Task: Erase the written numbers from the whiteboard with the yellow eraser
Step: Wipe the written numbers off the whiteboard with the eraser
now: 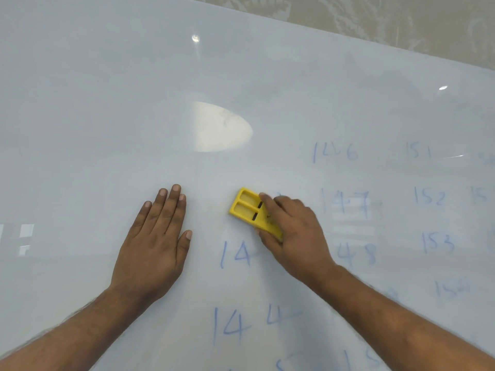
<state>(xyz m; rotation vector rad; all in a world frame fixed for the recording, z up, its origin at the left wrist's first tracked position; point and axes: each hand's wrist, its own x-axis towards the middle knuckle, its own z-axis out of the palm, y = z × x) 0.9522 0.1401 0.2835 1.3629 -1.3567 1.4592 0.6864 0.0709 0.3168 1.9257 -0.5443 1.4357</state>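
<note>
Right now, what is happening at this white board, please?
A person is wiping blue handwritten numbers off a large white whiteboard. The right hand grips a yellow plastic eraser and presses it on the board. The left hand lies flat on the board, fingers straight. Many numbers remain, such as 146, 152 and 153; some nearby are already half smeared.

1. We judged it a classroom or office, though we could not tell which.
2. A large glossy whiteboard (134, 103) filled nearly everything, bearing blue handwritten numbers (235, 254) in columns.
3. At the far right we saw a beige patterned surface (375, 17).
</note>
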